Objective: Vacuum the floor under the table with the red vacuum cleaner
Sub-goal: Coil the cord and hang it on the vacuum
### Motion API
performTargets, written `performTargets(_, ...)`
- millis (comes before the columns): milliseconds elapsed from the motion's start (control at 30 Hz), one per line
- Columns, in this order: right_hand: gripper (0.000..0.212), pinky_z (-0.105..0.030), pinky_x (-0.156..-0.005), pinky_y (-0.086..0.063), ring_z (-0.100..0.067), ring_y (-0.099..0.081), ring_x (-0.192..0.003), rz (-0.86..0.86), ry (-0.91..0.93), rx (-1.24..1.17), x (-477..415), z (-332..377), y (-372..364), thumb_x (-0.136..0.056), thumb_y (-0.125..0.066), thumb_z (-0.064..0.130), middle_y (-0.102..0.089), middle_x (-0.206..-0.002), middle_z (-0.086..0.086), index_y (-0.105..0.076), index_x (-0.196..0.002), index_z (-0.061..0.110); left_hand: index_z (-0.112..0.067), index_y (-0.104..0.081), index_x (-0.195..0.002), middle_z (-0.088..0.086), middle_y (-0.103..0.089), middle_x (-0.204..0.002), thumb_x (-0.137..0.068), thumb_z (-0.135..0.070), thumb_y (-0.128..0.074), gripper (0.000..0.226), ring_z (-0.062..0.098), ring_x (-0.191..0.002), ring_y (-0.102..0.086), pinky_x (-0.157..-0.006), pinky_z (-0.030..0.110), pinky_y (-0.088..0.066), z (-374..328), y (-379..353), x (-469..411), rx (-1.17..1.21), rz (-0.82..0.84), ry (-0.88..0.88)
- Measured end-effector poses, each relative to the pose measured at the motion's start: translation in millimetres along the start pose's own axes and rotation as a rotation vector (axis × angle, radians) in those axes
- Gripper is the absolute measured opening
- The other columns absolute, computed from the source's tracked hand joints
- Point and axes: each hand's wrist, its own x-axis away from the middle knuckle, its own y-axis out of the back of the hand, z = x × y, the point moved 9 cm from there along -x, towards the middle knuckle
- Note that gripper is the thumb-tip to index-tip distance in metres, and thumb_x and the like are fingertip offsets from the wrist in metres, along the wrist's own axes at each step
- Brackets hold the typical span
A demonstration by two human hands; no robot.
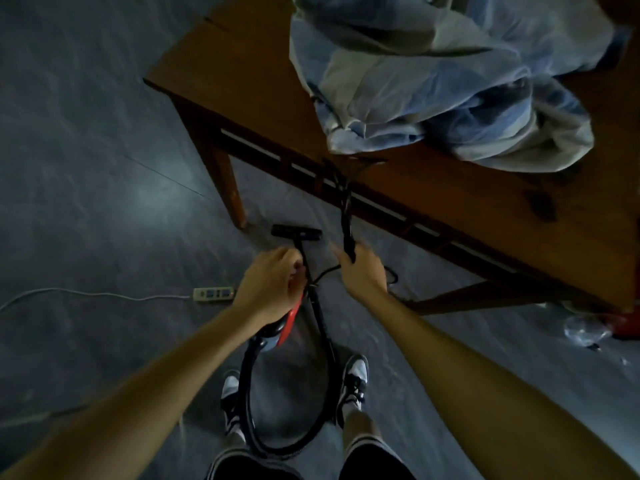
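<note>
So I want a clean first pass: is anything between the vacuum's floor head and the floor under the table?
The black cord in the right hand hangs ahead; the table leg stands beside the floor head.

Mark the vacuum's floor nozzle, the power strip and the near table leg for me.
floor nozzle [296,232], head view, middle of the black head.
power strip [213,294], head view, centre of its top face.
table leg [228,188], head view, mid-length.
</note>
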Motion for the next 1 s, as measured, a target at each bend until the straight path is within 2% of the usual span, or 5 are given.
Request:
performTargets(167,0.028,-0.024,-0.056,-0.043,-0.008,-0.059,-0.063,-0.100,-0.061,-0.245,-15,-40,-34,-0.097,-0.053,0.035,-0.063,-0.075,0.003,-0.062,-0.093,0.008,-0.017,-0.052,-0.126,0.009,-0.058,-0.124,-0.083,-0.025,-0.051,0.043,0.027,-0.113,-0.056,-0.093,0.033,-0.043,72,-146,-8,0.310,0.441,0.446)
performTargets(367,0.017,0.000,-0.058,-0.041,0.007,-0.060,-0.070,-0.252,-0.142,-0.389,-29,-90,-59,-0.099,-0.052,0.027,-0.068,-0.083,0.007,-0.060,-0.095,0.014,-0.018,-0.070,-0.060,0.016,-0.067,-0.085,-0.075,-0.025,-0.036,0.038,0.022,-0.083,-0.062,-0.086,0.033,-0.044,42,-213,-8,0.877,0.711,0.379)
performTargets(533,0.018,-0.002,-0.053,-0.040,0.008,-0.056,-0.062,-0.370,-0.206,-0.344,-35,-134,-52,-0.100,-0.050,0.027,-0.060,-0.077,0.012,-0.059,-0.094,0.012,-0.013,-0.053,-0.051,0.000,-0.047,-0.042,-0.092,-0.051,-0.043,0.056,0.013,-0.040,-0.044,-0.053,0.028,-0.035,110,-244,8,0.714,0.608,0.504)
performTargets(667,0.020,-0.009,-0.052,-0.039,0.009,-0.054,-0.058,-0.400,-0.188,-0.266,-43,-151,-44,-0.099,-0.051,0.030,-0.055,-0.070,0.013,-0.058,-0.095,0.012,-0.008,-0.043,-0.052,0.007,-0.043,-0.049,-0.082,-0.063,-0.051,0.063,0.019,-0.046,-0.041,-0.051,0.029,-0.030,152,-236,12,0.511,0.439,0.527)
performTargets(1000,0.029,-0.015,-0.063,-0.036,-0.007,-0.053,-0.068,-0.564,-0.307,-0.277,-28,-199,-32,-0.099,-0.051,0.029,-0.058,-0.082,0.004,-0.062,-0.107,0.003,-0.018,-0.033,-0.045,-0.003,-0.033,-0.041,-0.086,-0.060,-0.042,0.059,0.005,-0.031,-0.031,-0.036,0.015,-0.025,171,-250,2,0.415,0.688,0.383)
